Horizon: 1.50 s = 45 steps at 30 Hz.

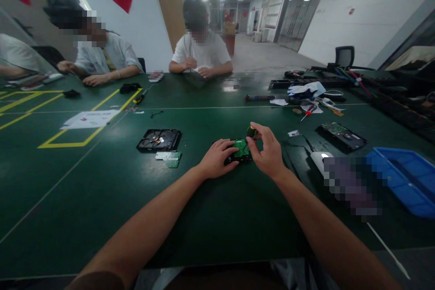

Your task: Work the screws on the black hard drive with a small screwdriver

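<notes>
A hard drive (241, 148) with a green circuit board facing up lies on the green table in front of me. My left hand (218, 158) grips its left side, fingers across the top edge and thumb along the near edge. In my right hand (267, 148) is a screwdriver (251, 130) with a yellow and dark handle, pinched upright over the drive's right part; the fingers hide its tip. Left of my hands rests a second hard drive (159, 139), with a loose circuit board (172, 159) just below it and tiny specks, perhaps screws, beside it.
To the right are another hard drive (341, 136), a blue tray (404, 181) and a partly blurred white device with a cable. A red screwdriver (310, 110), gloves (306, 90) and cables lie farther back. Several people sit across the table (84, 199). Paper (90, 119) lies at left.
</notes>
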Each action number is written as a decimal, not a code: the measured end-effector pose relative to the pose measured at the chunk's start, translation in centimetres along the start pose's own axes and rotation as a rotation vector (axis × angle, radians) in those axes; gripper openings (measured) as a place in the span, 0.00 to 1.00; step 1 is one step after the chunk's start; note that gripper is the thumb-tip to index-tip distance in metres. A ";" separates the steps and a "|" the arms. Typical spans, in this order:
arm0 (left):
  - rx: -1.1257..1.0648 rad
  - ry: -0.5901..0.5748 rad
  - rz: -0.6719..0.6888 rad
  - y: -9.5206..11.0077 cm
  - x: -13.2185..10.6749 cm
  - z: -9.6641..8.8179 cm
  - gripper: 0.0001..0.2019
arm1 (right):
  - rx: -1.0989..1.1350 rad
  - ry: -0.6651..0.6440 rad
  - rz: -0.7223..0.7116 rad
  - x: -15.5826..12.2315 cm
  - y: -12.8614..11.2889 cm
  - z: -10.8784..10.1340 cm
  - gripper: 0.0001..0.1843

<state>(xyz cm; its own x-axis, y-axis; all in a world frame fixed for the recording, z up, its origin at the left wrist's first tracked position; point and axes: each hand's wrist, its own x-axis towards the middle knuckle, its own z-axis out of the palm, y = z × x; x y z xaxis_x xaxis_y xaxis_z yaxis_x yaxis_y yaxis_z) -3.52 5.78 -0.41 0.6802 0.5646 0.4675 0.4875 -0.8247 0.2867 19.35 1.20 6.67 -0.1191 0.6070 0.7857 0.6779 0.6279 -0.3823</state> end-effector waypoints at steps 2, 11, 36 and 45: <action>0.000 0.004 0.001 0.0 0.0 0.0 0.25 | 0.001 0.014 0.004 0.1 0.0 0.0 0.26; -0.008 0.007 0.008 0.1 0.1 -0.2 0.25 | 0.055 -0.012 0.003 0.0 0.5 0.2 0.25; -0.002 0.000 0.003 0.1 0.1 -0.2 0.25 | 0.056 0.000 0.018 0.1 0.4 0.3 0.24; 0.002 0.003 0.001 0.3 0.1 -0.2 0.25 | 0.118 -0.060 0.005 0.0 0.2 0.2 0.28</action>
<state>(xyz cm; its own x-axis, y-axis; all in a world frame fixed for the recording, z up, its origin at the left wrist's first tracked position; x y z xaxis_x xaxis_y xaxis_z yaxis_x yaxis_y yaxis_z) -3.42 5.62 -0.09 0.6792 0.5633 0.4705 0.4874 -0.8254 0.2847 19.32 1.39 6.51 -0.1614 0.6358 0.7548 0.5893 0.6756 -0.4431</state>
